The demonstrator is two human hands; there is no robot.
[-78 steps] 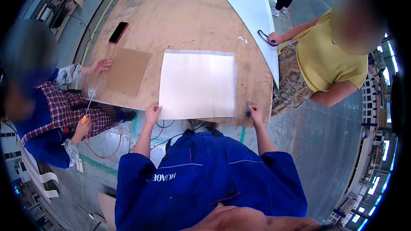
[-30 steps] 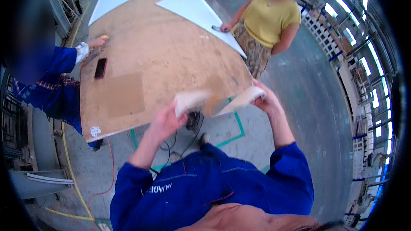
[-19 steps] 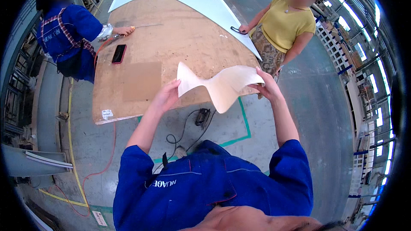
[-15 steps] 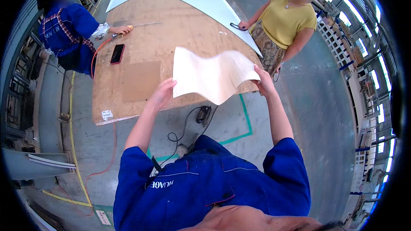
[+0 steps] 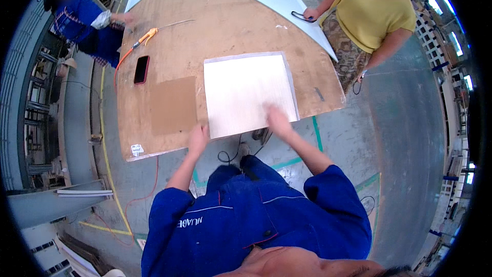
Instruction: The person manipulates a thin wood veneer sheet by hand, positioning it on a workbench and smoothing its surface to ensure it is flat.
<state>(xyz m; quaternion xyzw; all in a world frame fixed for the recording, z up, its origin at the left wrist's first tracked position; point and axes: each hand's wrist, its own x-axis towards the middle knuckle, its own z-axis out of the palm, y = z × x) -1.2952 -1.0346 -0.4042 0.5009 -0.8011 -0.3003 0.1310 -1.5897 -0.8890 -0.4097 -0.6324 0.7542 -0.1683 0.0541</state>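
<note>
A thin whitish sheet with a faint grain [image 5: 246, 84] lies flat on the wooden tabletop, its near edge reaching the table's front edge. A greyish layer [image 5: 292, 87] shows under it along the far and right sides. My left hand [image 5: 198, 139] is at the sheet's near left corner, fingers closed on its edge. Over the near right part of the sheet is my right hand [image 5: 278, 121], smeared by motion, so its fingers cannot be made out. A brown square board [image 5: 174, 105] lies left of the sheet.
A phone [image 5: 141, 70] and an orange air blow gun [image 5: 149, 36] with a hose lie on the table [image 5: 179, 51]. White panels [image 5: 279, 0] occupy its far side. One person [image 5: 82, 25] stands at the left, another [image 5: 376, 15] at the right holding a black strap.
The sheet went from held up and curved to flat on the table. My right hand moved left and nearer, off the sheet's right edge. The left person let go of the blow gun.
</note>
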